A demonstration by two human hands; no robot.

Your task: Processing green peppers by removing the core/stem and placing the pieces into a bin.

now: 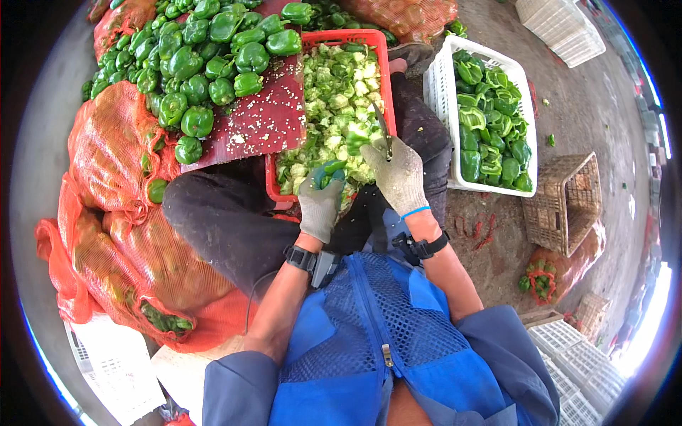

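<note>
My left hand (320, 202), in a grey work glove, is closed on a green bell pepper piece (331, 169). In my gloved right hand (398, 174) is a knife (380, 119), its blade pointing up and away from me. Pale green chunk of pepper (357, 138) shows beside the right fingertips; whether they touch it I cannot tell. Both hands are over the near end of a red crate (387, 78) between my legs. Pepper cores and trimmings (337, 78) fill that crate. A white crate (442, 99) of cut pepper halves (490, 113) stands to the right.
Whole green peppers (185, 64) are heaped on a red board (249, 131) strewn with seeds, at the far left. Orange mesh sacks (117, 138) crowd the left side. On the right are a brown crate (565, 202), stacked white crates (561, 28) and an opened sack (568, 266).
</note>
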